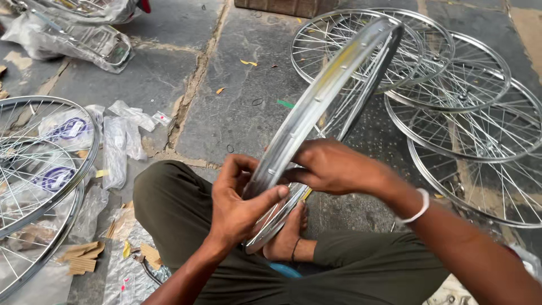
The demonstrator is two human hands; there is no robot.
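A shiny steel bicycle wheel rim (333, 85) with thin spokes stands on edge in front of me, tilted up and away to the right. My left hand (240, 203) grips its near lower part, thumb pressed on the rim's outer face. My right hand (333, 166) closes over the rim from the right, fingers curled around its edge, a white band on that wrist. The rim's bottom rests by my bare foot (288, 237), between my crossed legs in olive trousers.
Several finished spoked wheels (468, 107) lie overlapping on the stone floor at right. More wheels (34, 169) lie at left among clear plastic wrappers (121, 141) and cardboard scraps (84, 257). Wrapped metal parts (68, 34) sit top left.
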